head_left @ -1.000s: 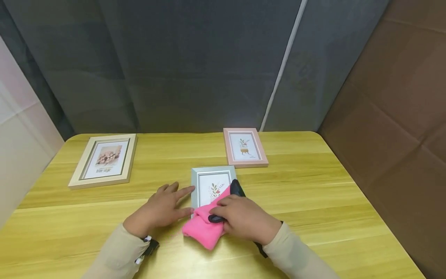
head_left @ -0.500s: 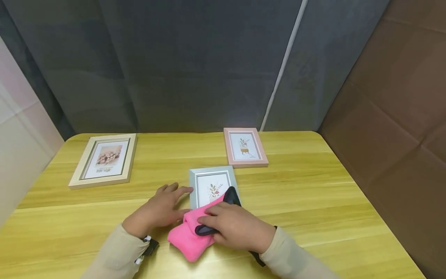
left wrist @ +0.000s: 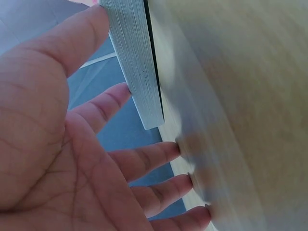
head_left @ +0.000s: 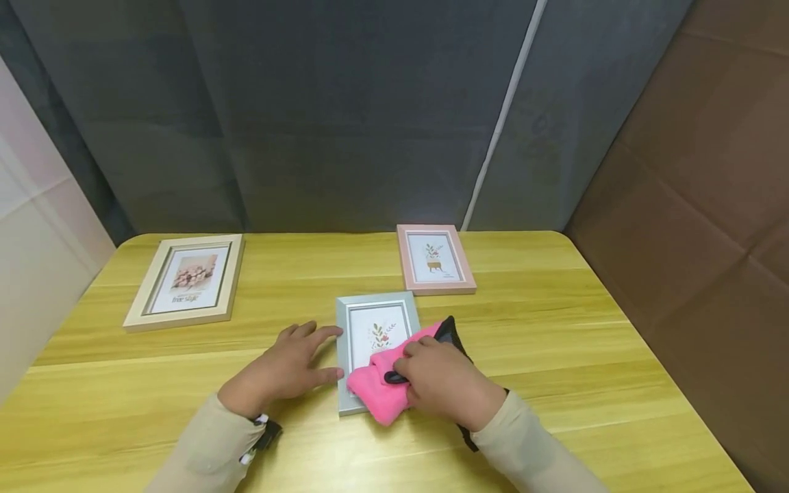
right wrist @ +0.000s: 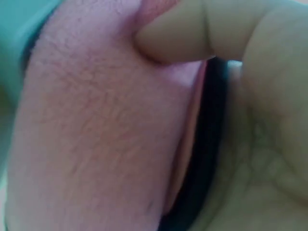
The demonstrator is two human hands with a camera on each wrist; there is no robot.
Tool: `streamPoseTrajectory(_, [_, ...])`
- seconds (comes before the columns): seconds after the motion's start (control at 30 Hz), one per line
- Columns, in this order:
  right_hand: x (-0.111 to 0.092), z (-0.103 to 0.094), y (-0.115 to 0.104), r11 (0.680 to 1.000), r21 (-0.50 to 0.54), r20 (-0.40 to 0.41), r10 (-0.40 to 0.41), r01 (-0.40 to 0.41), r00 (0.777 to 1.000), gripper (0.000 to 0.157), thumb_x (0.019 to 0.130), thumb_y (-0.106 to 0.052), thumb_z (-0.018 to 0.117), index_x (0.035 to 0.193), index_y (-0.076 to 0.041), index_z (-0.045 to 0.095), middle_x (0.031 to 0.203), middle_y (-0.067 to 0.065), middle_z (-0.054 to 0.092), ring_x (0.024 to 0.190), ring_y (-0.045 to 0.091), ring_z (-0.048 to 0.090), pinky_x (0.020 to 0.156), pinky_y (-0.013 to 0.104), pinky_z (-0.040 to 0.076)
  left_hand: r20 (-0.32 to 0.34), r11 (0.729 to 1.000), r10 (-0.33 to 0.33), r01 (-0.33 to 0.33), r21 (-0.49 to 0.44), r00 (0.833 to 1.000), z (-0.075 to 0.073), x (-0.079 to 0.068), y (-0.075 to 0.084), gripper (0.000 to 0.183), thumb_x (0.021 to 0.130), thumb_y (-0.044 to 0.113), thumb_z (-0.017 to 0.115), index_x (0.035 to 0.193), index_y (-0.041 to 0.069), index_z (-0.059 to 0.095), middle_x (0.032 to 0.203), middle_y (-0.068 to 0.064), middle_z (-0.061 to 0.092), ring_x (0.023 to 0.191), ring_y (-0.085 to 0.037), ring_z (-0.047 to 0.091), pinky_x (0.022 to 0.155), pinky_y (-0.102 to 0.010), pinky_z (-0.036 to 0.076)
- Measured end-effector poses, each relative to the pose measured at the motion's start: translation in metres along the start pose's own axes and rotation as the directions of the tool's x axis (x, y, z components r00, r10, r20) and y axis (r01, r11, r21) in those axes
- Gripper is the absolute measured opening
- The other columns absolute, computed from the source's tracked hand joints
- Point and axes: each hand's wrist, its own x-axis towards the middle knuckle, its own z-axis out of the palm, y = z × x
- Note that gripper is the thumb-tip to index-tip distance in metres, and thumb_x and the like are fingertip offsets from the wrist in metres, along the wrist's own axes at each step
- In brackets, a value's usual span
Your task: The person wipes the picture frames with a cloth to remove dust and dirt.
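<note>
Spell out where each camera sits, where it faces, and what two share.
Head: on the head, facing forward and down over the yellow wood-grain table; beige fabric sleeves, the left hand and the right hand show.
Left wrist: on that wrist, facing the side edge of the rectangular grey-blue picture frame; the left hand shows from the palm side.
Right wrist: on that wrist, facing the fuzzy pink cloth with dark trim up close; part of the right hand shows.
Shared: head and left wrist both show that picture frame and the left hand.
</note>
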Motion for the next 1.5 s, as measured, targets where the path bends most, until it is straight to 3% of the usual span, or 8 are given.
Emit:
streamPoseTrajectory(0.13, [0.003, 0.005, -0.014, 0.981, 0.041, -0.040, -0.189, 0.191, 0.981, 0.036, 0.087, -0.019, 0.067, 0.123, -0.018, 0.070, 0.115, -0.001, 0.066, 0.106, 0.017, 0.060, 0.094, 0.031, 0.048, 0.001, 1.000, -0.013, 0.013, 0.013, 1.000, 0.001, 0.001, -0.001, 0.066, 0.087, 0.042, 0.074, 0.143, 0.016, 0.050, 0.146, -0.036, 0.037, 0.132, -0.061, 0.030, 0.098, -0.072, 0.034])
streamPoseTrajectory(0.23, [0.004, 0.009, -0.019, 0.968, 0.076, -0.061, -0.235, 0.239, 0.970, 0.041, 0.091, -0.024, 0.068, 0.132, -0.020, 0.065, 0.125, -0.001, 0.064, 0.115, 0.016, 0.058, 0.099, 0.030, 0.046, 0.005, 0.999, -0.020, 0.020, 0.026, 1.000, 0.001, 0.001, -0.001, 0.065, 0.087, 0.039, 0.074, 0.143, 0.017, 0.051, 0.146, -0.035, 0.037, 0.132, -0.061, 0.031, 0.098, -0.072, 0.034])
streamPoseTrajectory(0.53, [-0.003, -0.003, 0.004, 0.995, 0.099, 0.012, 0.032, -0.033, 0.999, 0.022, 0.079, -0.013, 0.073, 0.100, -0.019, 0.075, 0.094, -0.005, 0.066, 0.090, 0.015, 0.060, 0.084, 0.031, 0.050, -0.003, 1.000, -0.015, 0.015, -0.005, 1.000, 0.002, 0.001, -0.001, 0.068, 0.087, 0.045, 0.074, 0.143, 0.016, 0.051, 0.146, -0.037, 0.035, 0.132, -0.062, 0.029, 0.099, -0.073, 0.032])
streamPoseTrajectory(0.67, [-0.005, -0.003, 0.010, 0.995, 0.069, 0.012, 0.072, -0.072, 0.997, 0.017, 0.078, -0.011, 0.073, 0.094, -0.017, 0.074, 0.088, -0.003, 0.064, 0.087, 0.017, 0.058, 0.081, 0.032, 0.050, -0.005, 1.000, -0.019, 0.019, -0.008, 1.000, 0.002, 0.002, -0.001, 0.068, 0.086, 0.045, 0.075, 0.143, 0.016, 0.051, 0.146, -0.037, 0.035, 0.132, -0.063, 0.028, 0.099, -0.074, 0.031])
streamPoseTrajectory(1.0, [0.001, 0.006, -0.017, 0.964, 0.090, -0.053, -0.245, 0.249, 0.968, 0.040, 0.090, -0.022, 0.068, 0.130, -0.019, 0.067, 0.123, -0.001, 0.065, 0.114, 0.015, 0.059, 0.100, 0.029, 0.045, -0.001, 1.000, -0.027, 0.027, 0.010, 1.000, 0.001, 0.002, 0.001, 0.065, 0.087, 0.041, 0.075, 0.142, 0.016, 0.052, 0.146, -0.036, 0.037, 0.131, -0.062, 0.030, 0.097, -0.074, 0.034])
streamPoseTrajectory(1.2, [-0.001, 0.000, -0.003, 0.980, 0.163, -0.004, -0.111, 0.110, 0.994, 0.034, 0.084, -0.015, 0.068, 0.117, -0.021, 0.074, 0.108, -0.006, 0.068, 0.102, 0.012, 0.060, 0.093, 0.029, 0.048, 0.000, 1.000, -0.018, 0.018, -0.006, 1.000, 0.000, 0.002, 0.003, 0.067, 0.086, 0.044, 0.075, 0.143, 0.015, 0.051, 0.146, -0.037, 0.036, 0.131, -0.063, 0.029, 0.098, -0.074, 0.032])
streamPoseTrajectory(1.37, [-0.004, -0.003, 0.013, 0.993, 0.104, 0.016, 0.060, -0.061, 0.998, 0.020, 0.079, -0.010, 0.070, 0.095, -0.019, 0.076, 0.089, -0.006, 0.065, 0.086, 0.015, 0.059, 0.081, 0.032, 0.050, -0.004, 1.000, -0.013, 0.013, -0.016, 1.000, 0.001, 0.001, 0.001, 0.068, 0.086, 0.045, 0.075, 0.143, 0.015, 0.051, 0.146, -0.037, 0.035, 0.131, -0.063, 0.028, 0.098, -0.075, 0.031])
streamPoseTrajectory(1.5, [-0.003, -0.002, 0.010, 0.998, 0.059, -0.003, 0.035, -0.035, 0.999, 0.018, 0.078, -0.010, 0.069, 0.094, -0.017, 0.075, 0.089, -0.003, 0.064, 0.086, 0.017, 0.059, 0.080, 0.032, 0.050, -0.010, 1.000, -0.009, 0.009, -0.001, 1.000, 0.001, 0.000, 0.000, 0.068, 0.086, 0.046, 0.074, 0.143, 0.015, 0.051, 0.145, -0.037, 0.037, 0.130, -0.062, 0.031, 0.096, -0.074, 0.034])
